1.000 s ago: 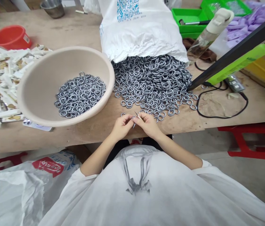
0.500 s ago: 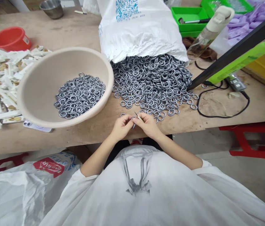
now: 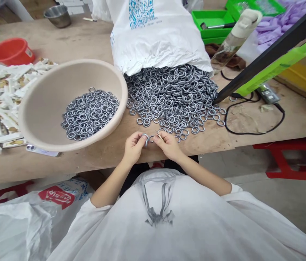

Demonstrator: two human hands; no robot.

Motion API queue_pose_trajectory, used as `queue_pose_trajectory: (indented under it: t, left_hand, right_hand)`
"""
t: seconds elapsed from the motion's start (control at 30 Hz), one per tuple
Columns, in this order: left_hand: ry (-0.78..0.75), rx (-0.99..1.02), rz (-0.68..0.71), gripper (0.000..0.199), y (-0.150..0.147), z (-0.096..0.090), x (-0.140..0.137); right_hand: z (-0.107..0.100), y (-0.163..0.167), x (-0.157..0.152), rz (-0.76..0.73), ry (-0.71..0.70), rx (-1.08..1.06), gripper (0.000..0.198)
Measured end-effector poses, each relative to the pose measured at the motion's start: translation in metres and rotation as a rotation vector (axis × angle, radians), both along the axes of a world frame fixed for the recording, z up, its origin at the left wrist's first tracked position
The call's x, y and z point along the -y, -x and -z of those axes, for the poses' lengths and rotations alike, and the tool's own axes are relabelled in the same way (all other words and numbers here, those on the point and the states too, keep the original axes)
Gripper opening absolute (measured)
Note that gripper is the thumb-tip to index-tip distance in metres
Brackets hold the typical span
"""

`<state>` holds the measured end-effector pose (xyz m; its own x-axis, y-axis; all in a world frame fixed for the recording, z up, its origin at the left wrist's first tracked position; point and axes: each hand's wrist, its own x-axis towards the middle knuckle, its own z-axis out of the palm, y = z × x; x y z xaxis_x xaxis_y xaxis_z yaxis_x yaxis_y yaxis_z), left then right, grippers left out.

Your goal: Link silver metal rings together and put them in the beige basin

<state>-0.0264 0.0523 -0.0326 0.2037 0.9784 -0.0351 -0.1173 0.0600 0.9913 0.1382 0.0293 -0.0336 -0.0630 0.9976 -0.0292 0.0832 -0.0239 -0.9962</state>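
Between the thumb and fingers of my left hand point(image 3: 133, 148) is a grey ring point(image 3: 146, 140), held above the front of the table. My right hand point(image 3: 169, 145) is closed on a thin pointed tool point(image 3: 158, 134), whose kind I cannot make out; its tip points away from me. Another ring point(image 3: 152, 139) shows between the hands, close to the right fingertips. Just beyond my hands lies a large heap of grey rings point(image 3: 169, 94), spilling from a white sack point(image 3: 160, 47). To the left, a wide beige basin point(image 3: 46, 87) holds many more such rings point(image 3: 93, 112).
White strip-shaped pieces point(image 3: 3, 105) are piled left of the basin, near a red bowl point(image 3: 11, 51). A phone point(image 3: 42, 150) lies partly under the basin rim. A dark slanted post point(image 3: 264, 58), a bottle point(image 3: 234, 40) and a black cable point(image 3: 253, 133) are at right.
My hands have moved apart, the left one going left with the ring in its fingers. The right hand still grips the pointed tool. The view has shifted slightly.
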Motion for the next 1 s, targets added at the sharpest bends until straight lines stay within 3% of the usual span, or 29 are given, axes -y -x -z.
queue_pose_trajectory:
  t: [0.2, 0.43, 0.6, 1.0]
  left_hand:
    - [0.013, 0.028, -0.121, 0.029, 0.007, 0.006, -0.001]
    - [-0.026, 0.092, -0.29, 0.023, 0.022, -0.006, -0.013]
    - [-0.052, 0.126, -0.399, 0.031, 0.034, -0.011, -0.027]
    - [-0.087, 0.118, -0.364, 0.038, 0.032, -0.012, -0.027]
  right_hand:
    - [0.003, 0.001, 0.002, -0.01, -0.011, 0.044, 0.048]
    - [0.007, 0.0, 0.004, -0.038, -0.015, 0.066, 0.045]
    - [0.007, -0.002, 0.004, -0.043, -0.028, 0.054, 0.043]
    - [0.006, -0.002, 0.003, -0.043, -0.037, 0.066, 0.045]
